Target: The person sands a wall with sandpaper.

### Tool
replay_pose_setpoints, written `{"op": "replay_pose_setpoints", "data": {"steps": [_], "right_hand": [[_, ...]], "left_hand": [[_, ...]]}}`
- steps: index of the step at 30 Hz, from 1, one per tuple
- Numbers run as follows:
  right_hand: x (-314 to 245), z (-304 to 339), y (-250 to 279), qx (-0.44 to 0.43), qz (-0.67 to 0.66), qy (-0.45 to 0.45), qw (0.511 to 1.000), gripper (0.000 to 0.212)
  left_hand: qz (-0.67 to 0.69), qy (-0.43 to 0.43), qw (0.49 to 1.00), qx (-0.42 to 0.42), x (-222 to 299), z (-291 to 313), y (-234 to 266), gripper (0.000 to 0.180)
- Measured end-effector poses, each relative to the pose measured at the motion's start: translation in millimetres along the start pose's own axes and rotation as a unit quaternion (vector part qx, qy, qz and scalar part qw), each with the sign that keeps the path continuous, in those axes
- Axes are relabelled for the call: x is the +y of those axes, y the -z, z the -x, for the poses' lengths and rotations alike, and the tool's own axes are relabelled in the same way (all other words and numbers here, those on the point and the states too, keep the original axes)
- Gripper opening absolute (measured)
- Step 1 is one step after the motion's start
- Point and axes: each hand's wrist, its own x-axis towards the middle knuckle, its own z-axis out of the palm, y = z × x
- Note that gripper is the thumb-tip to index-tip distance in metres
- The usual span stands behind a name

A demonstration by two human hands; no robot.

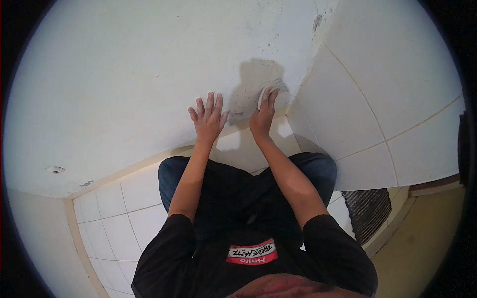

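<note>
My left hand (209, 117) lies against the white wall (124, 79) with its fingers spread, holding nothing. To its right, my right hand (263, 113) is closed on a thin whitish pad (262, 97), pressed to the wall low down near the corner. Whether the pad is a folded sheet or a sponge, I cannot tell. Around it the wall has grey smudges and worn patches (237, 110). My fingertips look dusted with white.
White tiles (367, 94) cover the adjoining wall on the right. My bent knees are close to the wall above a white tiled floor (141, 191). A dark striped mat (368, 211) lies at the right. A small fitting (55, 170) sticks out of the wall at far left.
</note>
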Motion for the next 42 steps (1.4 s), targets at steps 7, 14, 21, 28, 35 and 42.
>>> {"op": "replay_pose_setpoints", "data": {"steps": [7, 14, 21, 28, 35, 42], "right_hand": [[-18, 10, -1, -0.113, 0.078, 0.176, 0.975, 0.068], [-17, 18, -11, -0.151, 0.159, 0.24, 0.946, 0.06], [-14, 3, -6, -0.112, 0.156, 0.242, 0.951, 0.063], [0, -9, 7, -0.051, 0.125, 0.106, 0.985, 0.076], [70, -10, -10, 0.072, -0.108, -0.153, 0.98, 0.082], [30, -7, -14, 0.058, -0.24, -0.266, 0.932, 0.075]], "left_hand": [[0.023, -0.013, 1.0, 0.009, -3, -1, 2, 0.072], [0.038, -0.004, 0.999, 0.003, 0, -2, 1, 0.069], [0.024, -0.005, 1.0, -0.007, -1, -1, 2, 0.068], [-0.014, -0.016, 1.0, -0.004, -3, 1, 3, 0.076], [0.012, -0.002, 1.0, 0.007, 12, -9, -1, 0.071], [-0.01, -0.007, 1.0, 0.002, -3, 1, 1, 0.072]]}}
